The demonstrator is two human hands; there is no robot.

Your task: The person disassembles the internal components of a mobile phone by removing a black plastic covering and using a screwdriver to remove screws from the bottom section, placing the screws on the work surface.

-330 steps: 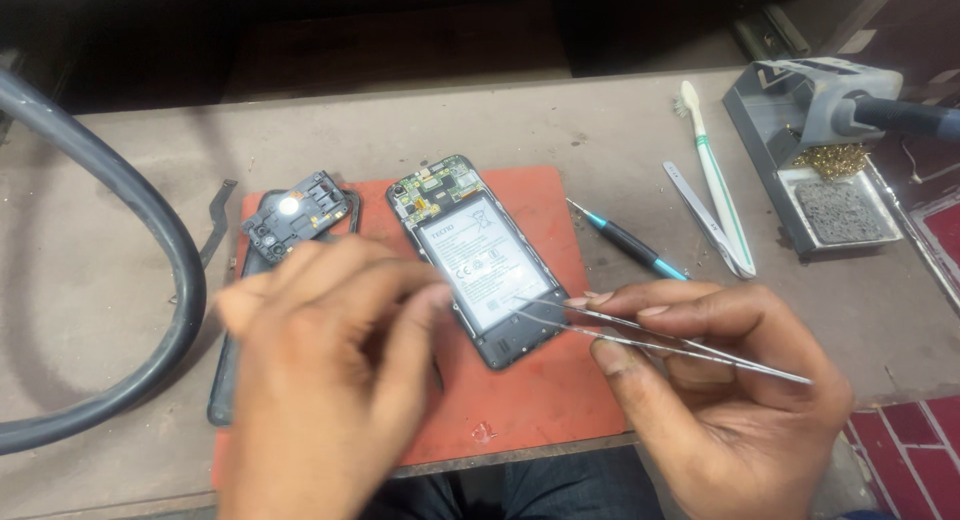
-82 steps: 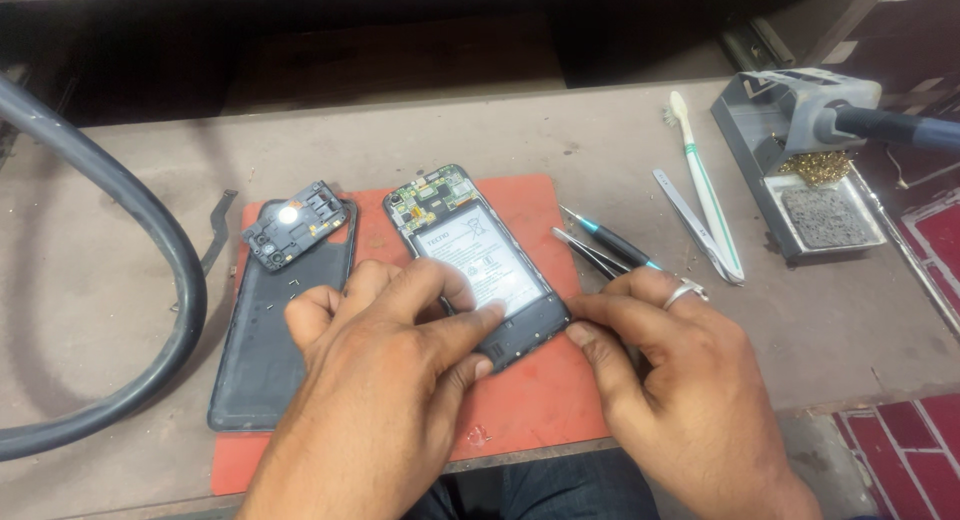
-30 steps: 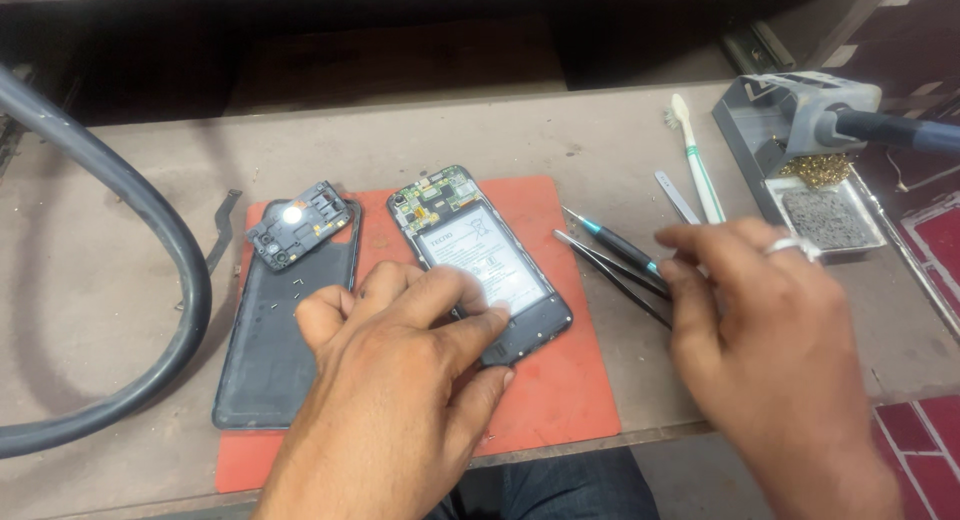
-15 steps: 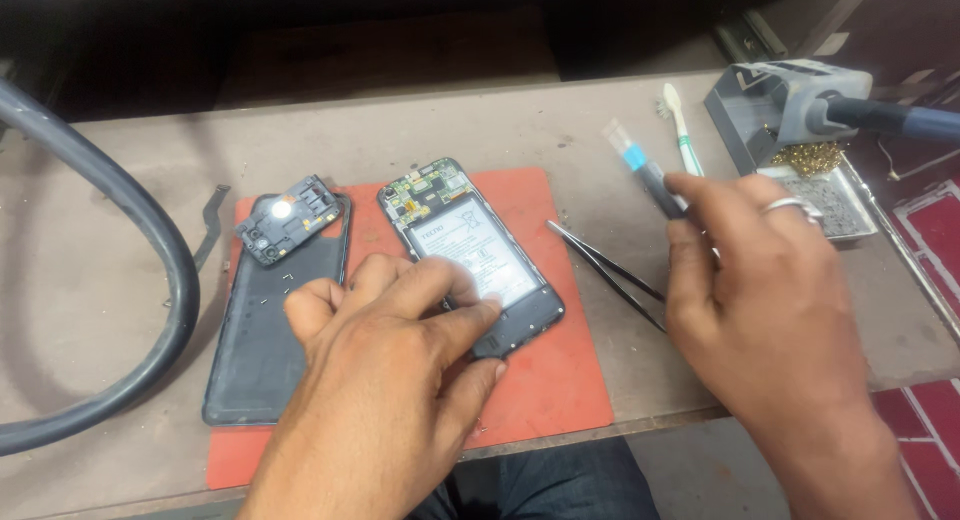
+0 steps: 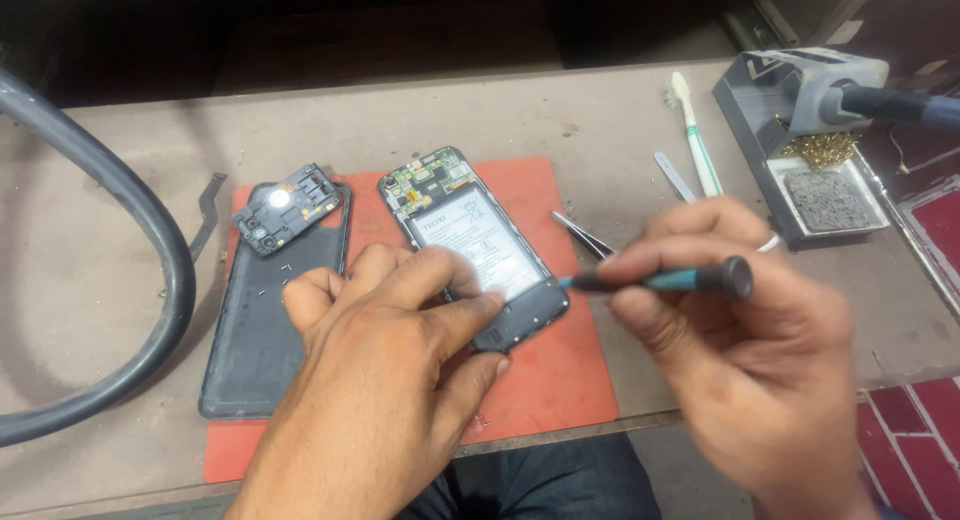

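An opened phone (image 5: 462, 232) with its battery and circuit board exposed lies on a red mat (image 5: 545, 360). My left hand (image 5: 385, 350) rests on the phone's lower left side, fingers pressing its edge. My right hand (image 5: 745, 350) grips a teal and black screwdriver (image 5: 665, 278), whose tip points at the phone's right edge near the bottom. The phone's black back cover (image 5: 262, 320) lies to the left, with a small black inner frame piece (image 5: 288, 206) on its top end.
Tweezers (image 5: 582, 234) lie on the mat's right side. A white brush (image 5: 694, 135) and a thin metal tool (image 5: 674, 175) rest further right. A soldering iron stand (image 5: 815, 130) with brass wool and sponge sits at the far right. A thick black hose (image 5: 110, 240) curves at left.
My right hand let go of the tweezers, picked up the screwdriver from the right of the mat and brought it towards the phone. My left hand stayed on the phone.
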